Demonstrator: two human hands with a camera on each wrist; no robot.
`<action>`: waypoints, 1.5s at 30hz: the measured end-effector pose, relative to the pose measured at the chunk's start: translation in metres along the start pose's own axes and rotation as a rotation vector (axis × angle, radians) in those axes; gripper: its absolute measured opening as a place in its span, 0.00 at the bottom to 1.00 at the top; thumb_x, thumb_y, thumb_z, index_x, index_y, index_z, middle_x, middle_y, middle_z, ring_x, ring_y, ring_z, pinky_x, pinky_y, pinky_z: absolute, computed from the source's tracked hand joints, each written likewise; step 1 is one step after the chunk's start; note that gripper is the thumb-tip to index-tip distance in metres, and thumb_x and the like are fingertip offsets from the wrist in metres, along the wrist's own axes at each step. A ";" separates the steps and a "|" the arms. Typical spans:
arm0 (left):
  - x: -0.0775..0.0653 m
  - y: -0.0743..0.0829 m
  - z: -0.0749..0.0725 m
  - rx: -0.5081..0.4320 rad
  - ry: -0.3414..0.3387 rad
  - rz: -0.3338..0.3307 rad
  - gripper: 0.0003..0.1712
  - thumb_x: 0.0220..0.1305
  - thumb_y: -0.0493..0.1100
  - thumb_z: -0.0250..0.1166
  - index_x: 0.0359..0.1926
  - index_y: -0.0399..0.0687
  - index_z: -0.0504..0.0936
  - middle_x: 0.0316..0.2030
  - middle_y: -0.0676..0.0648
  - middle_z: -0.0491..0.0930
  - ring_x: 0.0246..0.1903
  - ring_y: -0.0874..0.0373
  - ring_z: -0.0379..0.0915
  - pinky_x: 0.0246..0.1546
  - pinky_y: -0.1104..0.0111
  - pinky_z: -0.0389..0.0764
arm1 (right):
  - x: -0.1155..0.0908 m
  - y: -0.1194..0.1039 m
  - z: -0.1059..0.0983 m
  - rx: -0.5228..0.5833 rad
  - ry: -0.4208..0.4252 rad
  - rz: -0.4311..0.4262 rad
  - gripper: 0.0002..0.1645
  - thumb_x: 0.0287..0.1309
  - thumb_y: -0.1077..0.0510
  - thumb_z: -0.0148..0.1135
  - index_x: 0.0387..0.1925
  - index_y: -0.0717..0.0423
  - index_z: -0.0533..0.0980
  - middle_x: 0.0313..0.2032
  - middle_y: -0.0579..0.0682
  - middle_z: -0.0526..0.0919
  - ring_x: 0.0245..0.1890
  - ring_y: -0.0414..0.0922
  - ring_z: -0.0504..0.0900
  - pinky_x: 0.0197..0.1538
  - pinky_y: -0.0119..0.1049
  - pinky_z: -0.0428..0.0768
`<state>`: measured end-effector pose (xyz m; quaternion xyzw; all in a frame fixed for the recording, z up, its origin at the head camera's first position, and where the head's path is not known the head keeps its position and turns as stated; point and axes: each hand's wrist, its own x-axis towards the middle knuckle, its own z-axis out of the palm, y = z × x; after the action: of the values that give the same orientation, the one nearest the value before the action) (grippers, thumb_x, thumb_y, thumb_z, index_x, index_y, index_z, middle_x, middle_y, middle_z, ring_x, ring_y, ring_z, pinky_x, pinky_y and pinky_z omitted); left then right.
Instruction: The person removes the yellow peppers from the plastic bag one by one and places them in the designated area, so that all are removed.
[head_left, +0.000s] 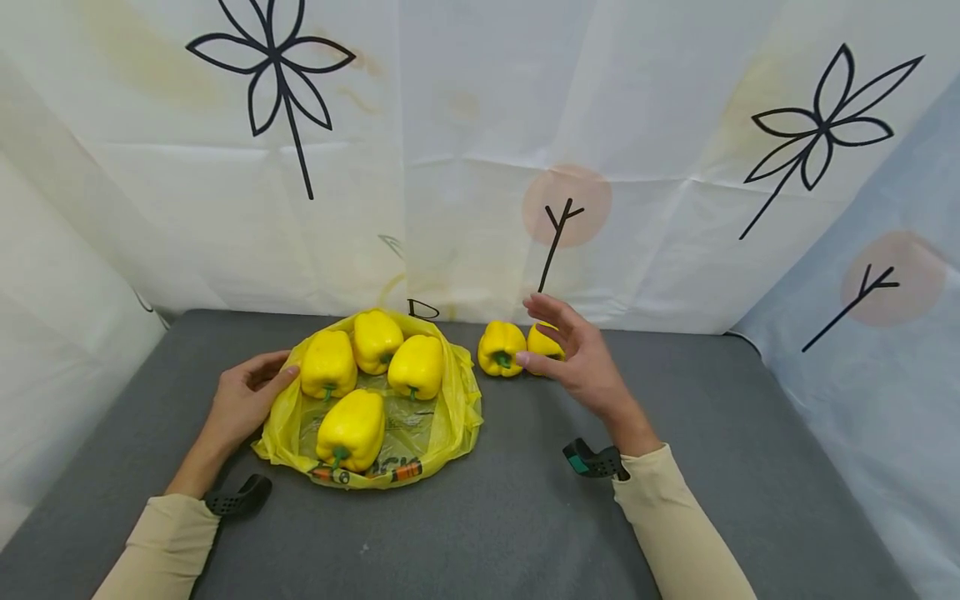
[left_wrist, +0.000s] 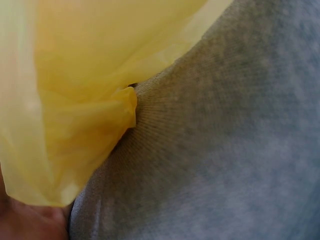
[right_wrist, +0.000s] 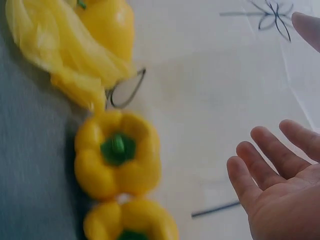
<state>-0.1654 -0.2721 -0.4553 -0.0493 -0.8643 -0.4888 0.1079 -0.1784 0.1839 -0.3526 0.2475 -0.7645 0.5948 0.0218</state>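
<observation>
A yellow plastic bag (head_left: 459,408), its mouth spread wide, stands on the left half of the table with several yellow bell peppers (head_left: 351,431) inside. My left hand (head_left: 247,396) holds the bag's left rim between thumb and fingers. In the left wrist view the bag (left_wrist: 85,125) hides most of that hand. Right of the bag, two more yellow bell peppers sit side by side: one nearer the bag (head_left: 501,348), the other (head_left: 544,343) partly behind my right hand (head_left: 581,362). That hand is raised with its fingers spread and holds nothing.
A grey cloth-covered table (head_left: 510,533) extends around the bag. Behind it hangs a white curtain (head_left: 465,208) with leaf and twig drawings, close to the two peppers at the back edge. Each wrist wears a dark band (head_left: 596,460).
</observation>
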 end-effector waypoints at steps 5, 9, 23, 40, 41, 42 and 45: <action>0.001 -0.001 0.001 0.011 0.001 0.020 0.25 0.75 0.46 0.62 0.65 0.35 0.77 0.50 0.44 0.79 0.41 0.78 0.73 0.40 0.85 0.75 | 0.005 -0.003 0.020 0.056 -0.062 -0.038 0.46 0.58 0.66 0.73 0.75 0.62 0.62 0.71 0.55 0.67 0.72 0.49 0.64 0.73 0.50 0.62; 0.001 0.000 0.002 0.010 0.001 0.025 0.25 0.75 0.46 0.61 0.65 0.35 0.77 0.50 0.44 0.79 0.42 0.78 0.73 0.40 0.85 0.75 | 0.008 -0.006 0.036 0.110 -0.118 -0.061 0.47 0.59 0.61 0.74 0.75 0.61 0.61 0.72 0.58 0.65 0.73 0.50 0.63 0.73 0.50 0.62; 0.001 0.003 0.002 0.011 -0.002 0.019 0.25 0.76 0.47 0.61 0.65 0.34 0.76 0.51 0.38 0.79 0.41 0.79 0.73 0.40 0.85 0.76 | 0.010 -0.014 0.085 0.131 -0.249 -0.094 0.48 0.60 0.47 0.74 0.75 0.54 0.63 0.71 0.58 0.66 0.71 0.54 0.65 0.71 0.50 0.65; 0.002 0.003 0.003 -0.003 -0.003 0.011 0.26 0.76 0.47 0.61 0.65 0.34 0.76 0.51 0.38 0.79 0.40 0.78 0.74 0.39 0.84 0.77 | 0.006 -0.012 0.120 0.097 -0.373 -0.021 0.48 0.61 0.46 0.73 0.75 0.54 0.61 0.72 0.56 0.65 0.71 0.55 0.65 0.71 0.53 0.65; 0.001 0.003 0.003 -0.002 -0.002 0.009 0.26 0.76 0.47 0.61 0.65 0.34 0.76 0.51 0.39 0.79 0.40 0.78 0.74 0.39 0.84 0.77 | 0.006 -0.012 0.122 0.096 -0.376 -0.012 0.48 0.61 0.47 0.73 0.75 0.55 0.61 0.72 0.55 0.65 0.71 0.56 0.65 0.71 0.54 0.64; 0.001 0.003 0.002 0.001 0.000 0.008 0.26 0.76 0.47 0.61 0.65 0.34 0.76 0.50 0.40 0.79 0.40 0.78 0.74 0.39 0.84 0.77 | 0.006 -0.011 0.124 0.094 -0.378 -0.003 0.48 0.61 0.48 0.73 0.75 0.55 0.61 0.72 0.54 0.65 0.71 0.56 0.65 0.71 0.55 0.64; 0.000 0.003 0.001 0.006 0.004 0.003 0.26 0.76 0.47 0.61 0.65 0.33 0.76 0.50 0.40 0.79 0.40 0.79 0.74 0.39 0.85 0.76 | 0.004 -0.009 0.129 0.087 -0.379 0.016 0.47 0.60 0.52 0.74 0.75 0.54 0.62 0.73 0.51 0.65 0.72 0.55 0.65 0.72 0.53 0.64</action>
<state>-0.1649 -0.2693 -0.4533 -0.0491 -0.8654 -0.4862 0.1106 -0.1450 0.0621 -0.3810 0.3499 -0.7305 0.5701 -0.1378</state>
